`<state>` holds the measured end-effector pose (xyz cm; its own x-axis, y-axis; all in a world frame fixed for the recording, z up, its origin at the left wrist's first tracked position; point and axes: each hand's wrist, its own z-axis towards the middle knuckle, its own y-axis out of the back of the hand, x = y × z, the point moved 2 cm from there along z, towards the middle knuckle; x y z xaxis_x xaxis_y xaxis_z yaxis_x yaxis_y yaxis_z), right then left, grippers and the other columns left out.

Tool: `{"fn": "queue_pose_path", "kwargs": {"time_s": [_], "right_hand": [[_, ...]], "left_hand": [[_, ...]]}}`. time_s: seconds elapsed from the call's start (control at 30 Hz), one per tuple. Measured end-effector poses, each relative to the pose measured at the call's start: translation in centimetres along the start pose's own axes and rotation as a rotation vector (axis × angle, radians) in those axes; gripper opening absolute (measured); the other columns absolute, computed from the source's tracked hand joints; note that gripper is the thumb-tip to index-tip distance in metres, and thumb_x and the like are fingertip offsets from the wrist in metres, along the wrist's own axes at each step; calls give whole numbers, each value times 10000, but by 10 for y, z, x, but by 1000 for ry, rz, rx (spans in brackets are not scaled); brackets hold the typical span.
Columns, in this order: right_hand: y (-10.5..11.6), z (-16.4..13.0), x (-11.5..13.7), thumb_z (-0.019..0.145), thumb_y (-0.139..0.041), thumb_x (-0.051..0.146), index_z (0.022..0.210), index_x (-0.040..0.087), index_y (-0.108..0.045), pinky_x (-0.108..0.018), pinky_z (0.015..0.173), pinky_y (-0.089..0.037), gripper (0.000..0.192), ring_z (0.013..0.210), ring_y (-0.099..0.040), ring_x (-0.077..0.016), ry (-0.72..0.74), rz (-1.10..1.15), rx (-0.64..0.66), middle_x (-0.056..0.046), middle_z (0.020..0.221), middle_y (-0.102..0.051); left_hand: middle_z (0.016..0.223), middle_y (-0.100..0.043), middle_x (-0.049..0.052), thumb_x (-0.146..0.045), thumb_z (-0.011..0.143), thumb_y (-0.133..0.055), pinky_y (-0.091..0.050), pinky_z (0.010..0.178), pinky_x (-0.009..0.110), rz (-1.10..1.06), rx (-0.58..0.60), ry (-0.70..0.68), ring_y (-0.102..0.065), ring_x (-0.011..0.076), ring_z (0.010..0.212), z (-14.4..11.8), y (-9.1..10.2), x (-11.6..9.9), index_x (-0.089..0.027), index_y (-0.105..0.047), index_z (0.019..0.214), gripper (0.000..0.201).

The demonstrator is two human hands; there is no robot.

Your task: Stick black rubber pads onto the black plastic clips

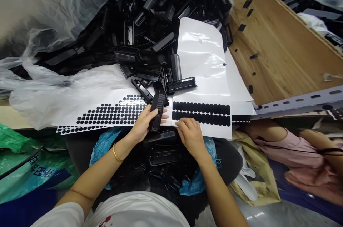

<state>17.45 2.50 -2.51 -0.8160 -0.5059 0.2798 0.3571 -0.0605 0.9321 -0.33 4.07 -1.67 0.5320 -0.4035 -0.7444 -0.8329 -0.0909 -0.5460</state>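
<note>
My left hand (143,121) is wrapped round a black plastic part (158,107) with a woven carbon-look surface, held tilted above the sheets. My right hand (189,134) has its fingers curled together at the lower left edge of a white sheet (214,131) with two rows of black oval stickers (201,107). What its fingertips pinch, if anything, is too small to make out. Left of the hands lies another white sheet with rows of round black stickers (107,114). Beneath my hands, more black parts (164,155) lie in a blue bag (198,182) on my lap.
A large heap of black plastic parts (155,23) fills the back, with clear plastic sheeting (53,13) at left. Blank white backing (202,55) leans on the heap. A wooden panel (281,41) stands at right. Another person's arm (265,130) is near the right edge.
</note>
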Motion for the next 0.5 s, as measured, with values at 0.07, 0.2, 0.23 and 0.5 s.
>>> {"fn": "queue_pose_path", "kwargs": {"time_s": [0.07,0.2,0.23,0.5], "right_hand": [[1,-12,-3,903,-417,140,887,210,-622,-348,710,-400,218,805,-522,-209,36,80,10,-80,868,-616],[8,-23,-4,897,-487,257,866,218,-610,-354,697,-423,132,799,-545,-211,26,238,106,-74,861,-628],[9,-23,-3,891,-507,291,878,218,-602,-357,710,-434,120,811,-554,-213,7,277,111,-74,871,-627],[-6,1,-3,862,-487,197,861,205,-559,-351,703,-443,72,774,-531,-215,-199,267,-43,-68,811,-571]], "left_hand": [[1025,-696,101,-271,841,-587,-517,876,404,-5,22,1,-685,214,909,5,-5,1,-157,-552,1007,204],[972,-706,100,-229,846,-583,-470,942,445,-16,104,63,-665,227,978,21,-22,8,-151,-554,961,142],[964,-706,100,-212,852,-572,-466,946,443,-4,114,79,-660,224,987,25,-26,11,-145,-557,934,107],[999,-690,95,-255,823,-619,-410,1000,464,49,142,80,-617,232,1071,42,-34,18,-144,-562,882,138]]}}
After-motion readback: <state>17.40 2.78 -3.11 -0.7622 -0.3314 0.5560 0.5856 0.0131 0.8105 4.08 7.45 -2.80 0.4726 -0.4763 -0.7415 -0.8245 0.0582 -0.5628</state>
